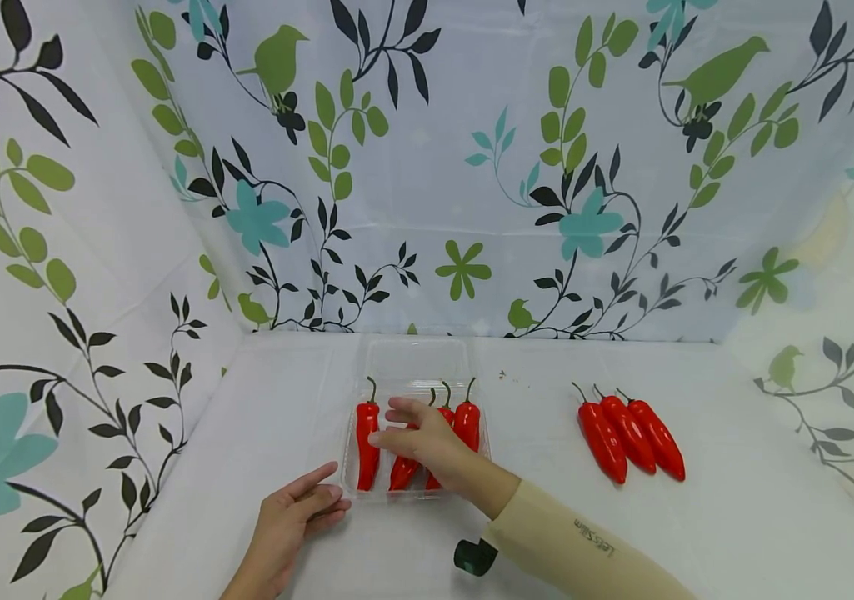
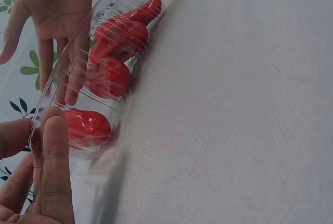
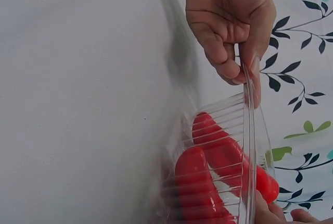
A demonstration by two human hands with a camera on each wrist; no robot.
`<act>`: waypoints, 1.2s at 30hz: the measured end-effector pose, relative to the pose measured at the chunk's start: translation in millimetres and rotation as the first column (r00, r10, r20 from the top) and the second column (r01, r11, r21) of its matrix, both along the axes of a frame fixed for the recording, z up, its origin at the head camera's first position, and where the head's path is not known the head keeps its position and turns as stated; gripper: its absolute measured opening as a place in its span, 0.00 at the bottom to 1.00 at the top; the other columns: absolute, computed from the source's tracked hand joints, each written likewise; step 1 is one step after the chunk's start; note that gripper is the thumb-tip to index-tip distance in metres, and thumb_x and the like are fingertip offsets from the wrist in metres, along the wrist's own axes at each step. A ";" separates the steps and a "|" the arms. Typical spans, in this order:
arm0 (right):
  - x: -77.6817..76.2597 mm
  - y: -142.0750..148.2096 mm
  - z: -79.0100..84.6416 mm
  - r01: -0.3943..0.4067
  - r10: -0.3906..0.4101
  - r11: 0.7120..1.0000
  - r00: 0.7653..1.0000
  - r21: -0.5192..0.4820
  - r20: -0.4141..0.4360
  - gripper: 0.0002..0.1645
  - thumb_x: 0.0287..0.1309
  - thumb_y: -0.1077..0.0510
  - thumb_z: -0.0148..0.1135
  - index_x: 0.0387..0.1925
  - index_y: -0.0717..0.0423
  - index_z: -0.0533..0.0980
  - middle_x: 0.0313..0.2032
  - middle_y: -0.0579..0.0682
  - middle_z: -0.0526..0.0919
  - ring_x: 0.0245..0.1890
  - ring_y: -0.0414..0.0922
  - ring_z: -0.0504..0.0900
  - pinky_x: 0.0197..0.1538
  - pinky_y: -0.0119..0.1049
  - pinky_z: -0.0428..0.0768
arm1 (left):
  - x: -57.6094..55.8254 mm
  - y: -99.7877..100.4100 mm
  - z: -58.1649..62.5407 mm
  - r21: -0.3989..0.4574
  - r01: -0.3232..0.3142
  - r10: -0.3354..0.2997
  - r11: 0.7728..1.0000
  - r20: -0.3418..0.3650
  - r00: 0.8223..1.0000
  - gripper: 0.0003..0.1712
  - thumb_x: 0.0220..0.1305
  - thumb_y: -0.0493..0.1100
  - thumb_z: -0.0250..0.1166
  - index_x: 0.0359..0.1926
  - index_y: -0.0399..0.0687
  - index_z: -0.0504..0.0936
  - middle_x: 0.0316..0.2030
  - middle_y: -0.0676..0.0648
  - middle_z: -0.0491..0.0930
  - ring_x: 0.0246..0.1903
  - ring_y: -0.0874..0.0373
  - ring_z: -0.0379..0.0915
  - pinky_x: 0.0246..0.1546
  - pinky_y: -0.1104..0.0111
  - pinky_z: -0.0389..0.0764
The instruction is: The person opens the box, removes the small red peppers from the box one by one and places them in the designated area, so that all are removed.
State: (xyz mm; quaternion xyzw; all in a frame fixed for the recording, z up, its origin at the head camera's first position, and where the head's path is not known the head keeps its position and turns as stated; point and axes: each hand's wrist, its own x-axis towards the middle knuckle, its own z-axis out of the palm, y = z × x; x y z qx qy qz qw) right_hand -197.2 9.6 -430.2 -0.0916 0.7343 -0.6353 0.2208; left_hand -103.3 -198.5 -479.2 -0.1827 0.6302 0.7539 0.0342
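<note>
A clear plastic clamshell box (image 1: 389, 497) stands with its lid (image 1: 417, 358) folded back, holding several glossy red chili peppers (image 1: 368, 446). At its front left corner my left hand (image 1: 293, 517) pinches the rim between thumb and fingers, as both wrist views show. My right hand (image 1: 427, 437) hovers over the peppers inside, thumb and fingers apart and nothing gripped. In the left wrist view the right hand's fingers (image 2: 74, 78) hang straight down behind the box wall. Beneath the right hand, a tilted pepper (image 1: 402, 472) is partly covered.
Three more red chili peppers (image 1: 627, 433) lie side by side on the white table to the right. A dark green object (image 1: 475, 557) is below the right sleeve. Leaf-and-bird patterned cloth (image 1: 427, 167) hangs behind and at both sides.
</note>
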 end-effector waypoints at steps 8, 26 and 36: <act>-1.7 -11.0 -3.6 0.007 -0.004 0.999 0.997 -0.045 0.078 0.50 0.56 0.49 0.75 0.73 0.60 0.63 0.67 0.57 0.71 0.58 0.50 0.79 0.60 0.48 0.81 | 0.4 0.0 -0.9 0.009 -0.005 0.005 1.000 0.000 1.000 0.24 0.70 0.32 0.63 0.65 0.33 0.76 0.41 0.37 0.84 0.39 0.47 0.86 0.43 0.62 0.88; -2.4 -24.8 -5.5 0.027 -0.023 0.999 0.991 -0.030 0.133 0.52 0.54 0.50 0.77 0.74 0.61 0.62 0.66 0.57 0.72 0.62 0.54 0.75 0.60 0.50 0.80 | 0.6 -1.5 -1.8 0.014 0.007 -0.007 1.000 0.001 1.000 0.24 0.69 0.33 0.64 0.65 0.33 0.76 0.41 0.37 0.84 0.39 0.47 0.86 0.43 0.62 0.88; 1.8 -31.7 -3.1 0.070 -0.077 0.995 0.993 0.075 0.091 0.50 0.52 0.50 0.78 0.72 0.58 0.65 0.61 0.54 0.76 0.53 0.50 0.79 0.56 0.51 0.83 | 1.1 -1.6 -1.4 0.021 0.011 -0.011 1.000 -0.007 1.000 0.25 0.69 0.33 0.64 0.66 0.34 0.75 0.41 0.37 0.84 0.39 0.47 0.86 0.44 0.62 0.87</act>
